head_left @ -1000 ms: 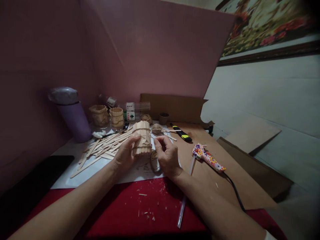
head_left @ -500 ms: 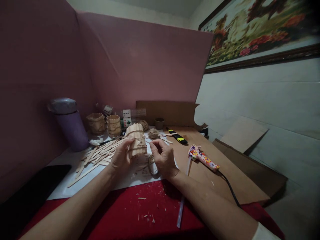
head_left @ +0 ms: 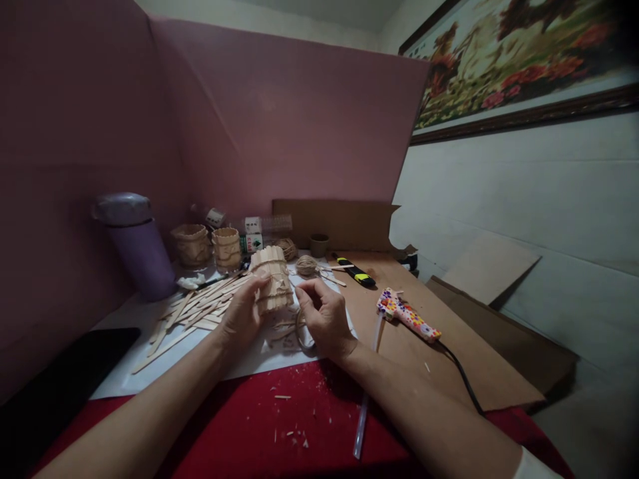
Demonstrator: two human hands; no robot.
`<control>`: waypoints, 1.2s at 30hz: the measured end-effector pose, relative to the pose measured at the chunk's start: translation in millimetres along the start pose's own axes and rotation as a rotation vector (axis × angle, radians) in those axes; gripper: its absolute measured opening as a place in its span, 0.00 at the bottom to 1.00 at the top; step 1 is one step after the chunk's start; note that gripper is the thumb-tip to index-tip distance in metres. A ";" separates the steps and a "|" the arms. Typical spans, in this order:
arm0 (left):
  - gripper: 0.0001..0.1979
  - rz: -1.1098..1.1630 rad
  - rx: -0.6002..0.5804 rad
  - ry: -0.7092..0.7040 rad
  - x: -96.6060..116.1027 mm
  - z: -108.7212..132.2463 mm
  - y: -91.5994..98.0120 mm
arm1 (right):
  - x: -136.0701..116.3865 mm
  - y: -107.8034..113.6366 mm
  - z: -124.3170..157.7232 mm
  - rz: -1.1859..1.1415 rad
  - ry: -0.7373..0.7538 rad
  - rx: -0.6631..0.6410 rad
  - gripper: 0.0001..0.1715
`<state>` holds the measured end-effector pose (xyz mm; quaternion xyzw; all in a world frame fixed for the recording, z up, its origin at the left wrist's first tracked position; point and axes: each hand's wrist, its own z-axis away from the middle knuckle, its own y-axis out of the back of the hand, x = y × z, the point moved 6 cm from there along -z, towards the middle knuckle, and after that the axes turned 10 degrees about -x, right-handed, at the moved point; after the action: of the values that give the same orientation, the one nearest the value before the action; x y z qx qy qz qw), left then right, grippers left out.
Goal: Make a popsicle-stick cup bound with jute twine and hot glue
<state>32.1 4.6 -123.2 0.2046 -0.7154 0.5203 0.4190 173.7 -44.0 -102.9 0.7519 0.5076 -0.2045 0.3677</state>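
Red-clothed tbl [head_left: 219, 426]: wht paper [head_left: 254, 360] L, brn board [head_left: 499, 389] R, pale scraps [head_left: 282, 397] nr front.

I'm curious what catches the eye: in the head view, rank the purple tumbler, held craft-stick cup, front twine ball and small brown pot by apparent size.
1. Purple tumbler
2. Held craft-stick cup
3. Front twine ball and small brown pot: too alike to rank.

Passable over board [head_left: 394, 276] beside the right hand [head_left: 327, 319], save at knife [head_left: 362, 276] and glue gun [head_left: 407, 316]; blocked leftward by sticks [head_left: 200, 306]; apparently tight among dim cups [head_left: 226, 251].
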 end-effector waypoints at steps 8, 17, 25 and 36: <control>0.11 -0.008 -0.028 0.007 -4.5 -1.8 2.9 | -0.5 -2.2 2.3 -0.010 -0.009 -0.042 0.11; 0.11 -0.015 0.004 -0.056 2.6 1.2 -2.7 | -3.5 0.0 2.5 0.004 -0.004 -0.018 0.12; 0.11 -0.014 -0.019 -0.030 -1.6 -0.5 -0.1 | -3.2 0.0 2.4 0.003 0.003 -0.015 0.12; 0.10 0.045 -0.023 0.010 0.8 2.8 -8.4 | -0.7 0.8 2.3 0.007 -0.004 -0.003 0.11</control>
<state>36.7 -1.0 -118.0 0.1810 -0.7237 0.5222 0.4134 174.3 -46.4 -103.7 0.7527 0.5044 -0.2040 0.3706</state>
